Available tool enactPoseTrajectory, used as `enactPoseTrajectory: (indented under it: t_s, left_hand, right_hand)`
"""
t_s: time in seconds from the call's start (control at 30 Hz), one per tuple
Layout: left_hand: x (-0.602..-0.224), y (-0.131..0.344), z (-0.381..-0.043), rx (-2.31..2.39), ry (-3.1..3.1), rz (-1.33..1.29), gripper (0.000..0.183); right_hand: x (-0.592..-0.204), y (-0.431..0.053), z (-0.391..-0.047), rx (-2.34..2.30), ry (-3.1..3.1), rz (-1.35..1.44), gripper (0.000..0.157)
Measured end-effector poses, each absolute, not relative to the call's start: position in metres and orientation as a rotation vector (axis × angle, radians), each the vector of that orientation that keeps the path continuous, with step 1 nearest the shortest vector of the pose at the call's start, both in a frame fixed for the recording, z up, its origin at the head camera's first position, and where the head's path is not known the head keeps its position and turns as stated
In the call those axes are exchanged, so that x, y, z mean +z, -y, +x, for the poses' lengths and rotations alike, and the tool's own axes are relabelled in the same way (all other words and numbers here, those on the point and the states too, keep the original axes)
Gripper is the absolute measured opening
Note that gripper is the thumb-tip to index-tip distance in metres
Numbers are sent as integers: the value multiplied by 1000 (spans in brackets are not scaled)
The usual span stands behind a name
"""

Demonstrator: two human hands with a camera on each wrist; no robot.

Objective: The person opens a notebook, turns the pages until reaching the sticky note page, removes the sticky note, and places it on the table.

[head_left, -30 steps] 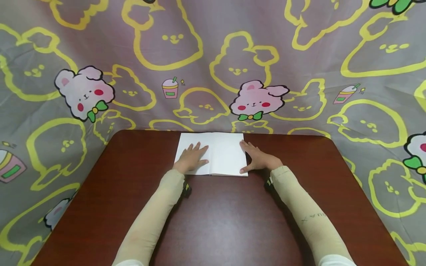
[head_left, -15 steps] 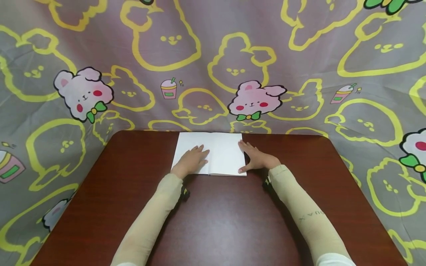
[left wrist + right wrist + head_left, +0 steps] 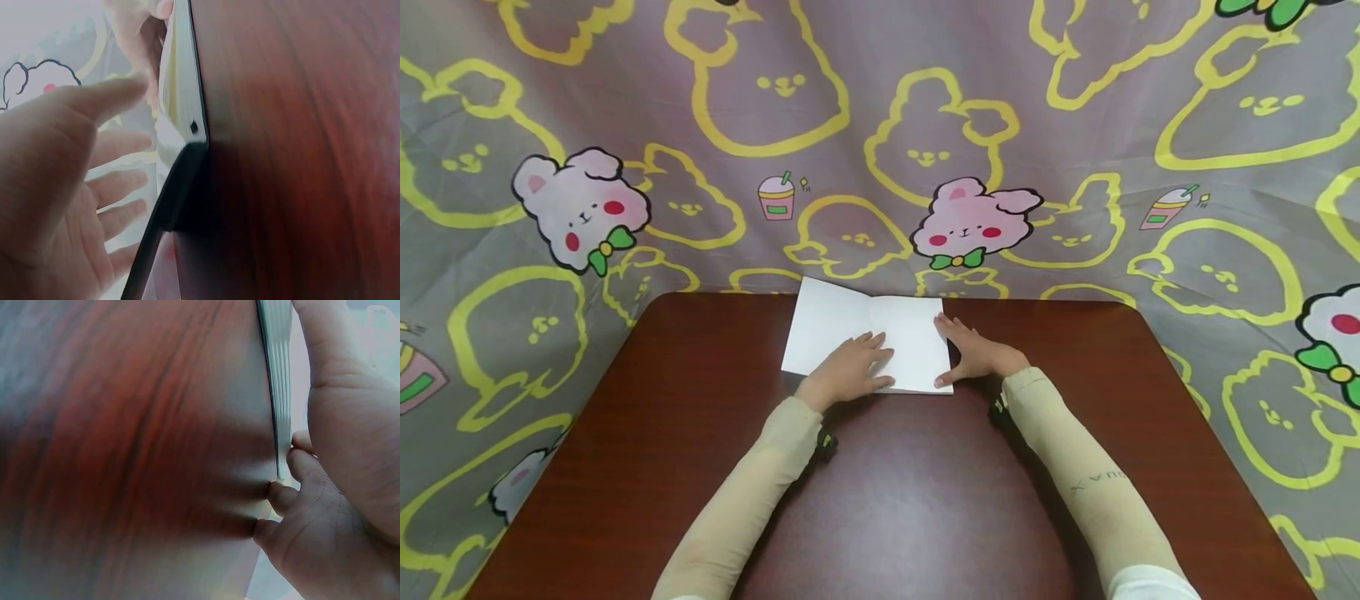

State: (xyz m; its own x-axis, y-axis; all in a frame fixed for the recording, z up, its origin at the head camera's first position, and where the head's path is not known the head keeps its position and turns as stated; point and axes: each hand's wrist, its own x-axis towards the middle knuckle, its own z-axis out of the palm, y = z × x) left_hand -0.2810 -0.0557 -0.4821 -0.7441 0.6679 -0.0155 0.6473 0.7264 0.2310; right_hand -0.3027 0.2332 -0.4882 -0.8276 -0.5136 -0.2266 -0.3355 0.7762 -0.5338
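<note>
An open book (image 3: 917, 325) with blank white pages and a dark cover lies at the far edge of the table. Its left half (image 3: 820, 329) stands tilted up from the tabletop; the left wrist view shows the dark cover (image 3: 169, 194) slanting away from the page block (image 3: 184, 75). Over the middle fold and lower pages is my left hand (image 3: 847, 371), fingers spread and fairly straight. My right hand (image 3: 977, 350) rests at the book's right edge, thumb on the lower corner. In the right wrist view, some fingertips (image 3: 265, 531) touch the table beside the page edges (image 3: 278, 381).
The brown wooden table (image 3: 895, 500) has rounded far corners. Directly behind it hangs a grey curtain (image 3: 850, 108) printed with yellow outlines and rabbit faces. A dark device (image 3: 826, 446) is strapped at the left wrist.
The book's left half has risen from flat to a tilt. My left hand has slid from the left page rightward to the fold. My right hand stays at the right edge.
</note>
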Motion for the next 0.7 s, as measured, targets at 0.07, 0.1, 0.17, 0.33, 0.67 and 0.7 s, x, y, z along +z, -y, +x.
enactPoseTrajectory:
  t_s: [0.07, 0.1, 0.17, 0.33, 0.67, 0.7]
  left_hand:
    - [-482, 52, -280, 316, -2817, 1104, 62]
    - [-482, 51, -280, 307, -2813, 1114, 64]
    - [-482, 49, -279, 283, -2809, 1120, 67]
    - [-482, 47, -280, 260, -2822, 1121, 69]
    - [-480, 47, -280, 187, -2857, 1140, 68]
    - [-479, 48, -280, 169, -2869, 1146, 68]
  right_hand:
    - [-490, -234, -304, -673, -2616, -653, 128]
    - [-491, -234, -304, -664, -2619, -655, 128]
    - [-492, -233, -305, -656, -2622, -656, 127]
    - [-489, -232, -305, -664, -2619, -645, 126]
    - [-493, -233, -305, -664, -2644, -654, 125]
    - [-494, -234, -305, -669, -2645, -659, 125]
